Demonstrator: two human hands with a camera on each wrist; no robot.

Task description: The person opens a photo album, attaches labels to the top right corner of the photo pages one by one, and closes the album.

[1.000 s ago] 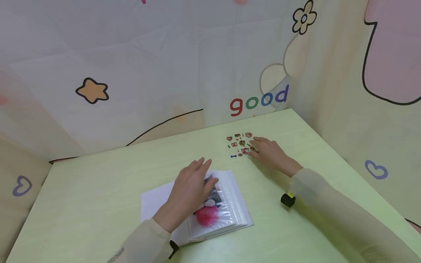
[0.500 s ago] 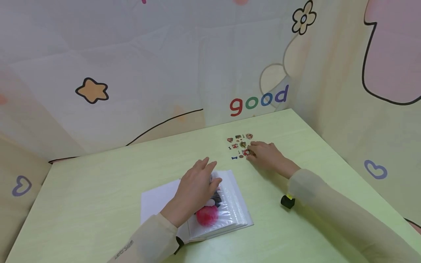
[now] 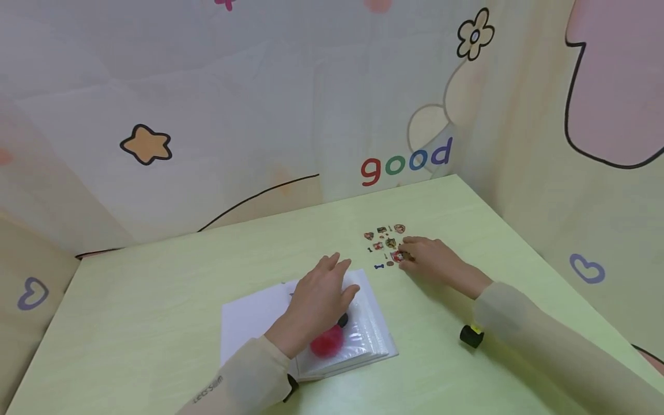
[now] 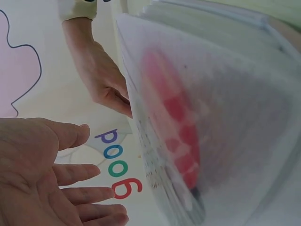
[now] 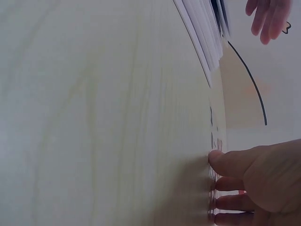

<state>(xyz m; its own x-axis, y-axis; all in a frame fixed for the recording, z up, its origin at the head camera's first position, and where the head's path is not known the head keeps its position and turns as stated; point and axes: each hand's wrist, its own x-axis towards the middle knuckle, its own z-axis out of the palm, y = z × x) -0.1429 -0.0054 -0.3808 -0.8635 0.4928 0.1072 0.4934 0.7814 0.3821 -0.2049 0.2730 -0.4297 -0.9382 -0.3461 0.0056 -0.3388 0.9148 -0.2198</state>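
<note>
left hand (image 3: 316, 300) flat over album (image 3: 363, 334) | right hand (image 3: 436, 262) touches stickers (image 3: 386, 245)

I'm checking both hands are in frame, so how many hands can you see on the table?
2. The left hand lies with straight fingers over the photo album. The right hand rests fingertips on the sticker sheet, farther back on the green table.

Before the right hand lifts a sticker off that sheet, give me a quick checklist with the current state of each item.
1. Right hand fingertips on the sticker sheet: ok.
2. A sticker actually pinched: cannot tell.
3. Left hand over the album, fingers straight: ok.
4. Album open, plastic sleeve page facing up: ok.
5. Sticker sheet lying flat on the table: ok.
6. Path from the sheet to the album free of other things: ok.
</note>
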